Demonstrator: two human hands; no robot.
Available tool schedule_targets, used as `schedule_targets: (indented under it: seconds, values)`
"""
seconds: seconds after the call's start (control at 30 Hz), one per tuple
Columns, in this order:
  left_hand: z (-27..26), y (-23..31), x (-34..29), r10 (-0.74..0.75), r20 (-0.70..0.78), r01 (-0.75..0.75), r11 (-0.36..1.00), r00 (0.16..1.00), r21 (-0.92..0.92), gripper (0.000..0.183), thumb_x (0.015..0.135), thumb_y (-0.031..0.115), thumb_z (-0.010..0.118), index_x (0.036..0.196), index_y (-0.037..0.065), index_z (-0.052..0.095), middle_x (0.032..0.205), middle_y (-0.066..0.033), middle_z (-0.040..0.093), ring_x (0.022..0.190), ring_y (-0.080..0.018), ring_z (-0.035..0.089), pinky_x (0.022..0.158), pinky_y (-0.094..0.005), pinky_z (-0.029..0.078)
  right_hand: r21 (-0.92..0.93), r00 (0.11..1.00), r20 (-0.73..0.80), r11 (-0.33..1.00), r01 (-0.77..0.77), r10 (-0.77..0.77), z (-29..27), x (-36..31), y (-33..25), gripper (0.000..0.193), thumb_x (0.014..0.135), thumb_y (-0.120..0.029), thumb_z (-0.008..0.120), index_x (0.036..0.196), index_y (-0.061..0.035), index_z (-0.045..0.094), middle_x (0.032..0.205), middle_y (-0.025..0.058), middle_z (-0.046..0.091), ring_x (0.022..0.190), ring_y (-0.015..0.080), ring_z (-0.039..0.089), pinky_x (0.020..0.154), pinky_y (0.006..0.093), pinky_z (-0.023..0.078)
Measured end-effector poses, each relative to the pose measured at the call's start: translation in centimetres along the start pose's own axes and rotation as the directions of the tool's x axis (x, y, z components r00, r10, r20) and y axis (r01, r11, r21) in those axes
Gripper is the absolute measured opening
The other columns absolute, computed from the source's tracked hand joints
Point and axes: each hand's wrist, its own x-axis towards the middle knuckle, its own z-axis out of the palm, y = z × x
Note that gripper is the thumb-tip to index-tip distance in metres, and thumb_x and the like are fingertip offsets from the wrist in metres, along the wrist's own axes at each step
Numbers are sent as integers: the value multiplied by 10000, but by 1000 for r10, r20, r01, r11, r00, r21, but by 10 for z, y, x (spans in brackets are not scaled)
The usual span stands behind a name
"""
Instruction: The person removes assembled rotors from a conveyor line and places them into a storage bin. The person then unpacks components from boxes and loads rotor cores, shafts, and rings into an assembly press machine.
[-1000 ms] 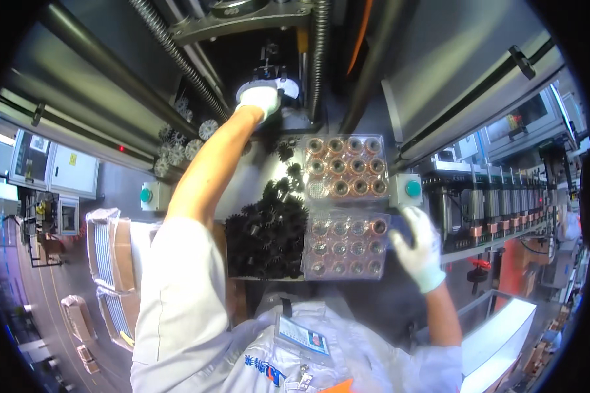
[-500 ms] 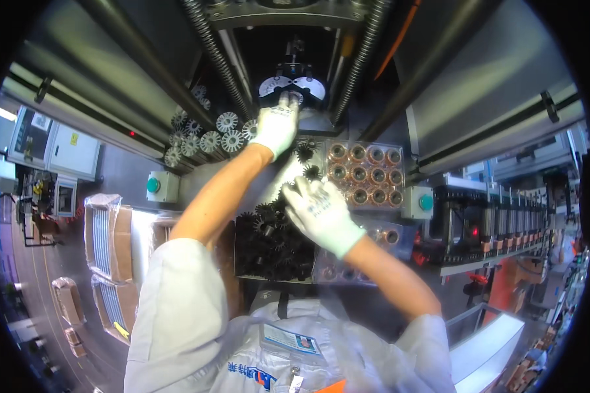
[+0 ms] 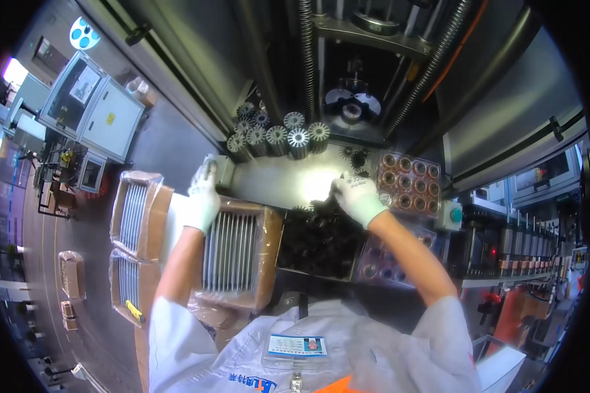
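Note:
My gloved left hand [image 3: 203, 195] is at the grey button box [image 3: 223, 171] on the left, fingers stretched out; the box's button is hidden. Over the near edge of the metal plate [image 3: 269, 177], beside the bin of black toothed parts [image 3: 314, 245], my gloved right hand [image 3: 359, 198] has its fingers curled together. Anything inside them is too dark to make out. Two black toothed pieces [image 3: 358, 158] lie on the plate beyond it. In the press fixture [image 3: 352, 103], a round part [image 3: 351, 112] sits between two pale curved plates.
Several toothed metal cylinders [image 3: 277, 137] stand at the plate's far left. A clear tray of copper-coloured ring parts [image 3: 409, 183] is on the right, near a second button box [image 3: 451, 215]. Left of the bin is a carton of metal rods [image 3: 229, 252]. Press columns and springs [image 3: 307, 59] rise behind.
My left hand has left the press fixture and moved left and nearer, to the button box. My right hand stays by the black parts, fingers more curled. The view has turned left.

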Motion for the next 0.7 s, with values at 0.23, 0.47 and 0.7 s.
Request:
schedule_targets:
  seconds: [0.23, 0.47, 0.7]
  values:
    - [17, 46, 60, -88, -32, 87, 995, 996, -44, 519, 870, 256, 626, 1378, 191, 548, 1359, -190, 561, 1261, -402, 517, 1071, -546, 367, 395, 963, -85, 896, -204, 257, -22, -14, -4, 240, 880, -192, 656, 1113, -164, 706, 1048, 124, 683, 897, 330, 680, 764, 417, 534]
    - [49, 44, 76, -167, 28, 168, 986, 986, -16, 437, 793, 321, 751, 1179, 161, 623, 1135, -131, 657, 1044, -358, 631, 936, -528, 434, 826, 926, 184, 459, -327, 329, -76, -62, -1, 247, 907, -56, 668, 1139, 26, 693, 991, 44, 720, 913, 79, 623, 830, 257, 510]
    - [-6, 58, 36, 12, -2, -12, 930, 1000, -367, 338, 809, 134, 720, 1085, 13, 568, 1297, -223, 560, 1172, -419, 545, 1020, -457, 430, 944, 920, 85, 266, -198, 383, -111, -47, 9, 341, 911, -40, 655, 1248, 7, 652, 1100, 47, 708, 944, 84, 630, 847, 259, 525]
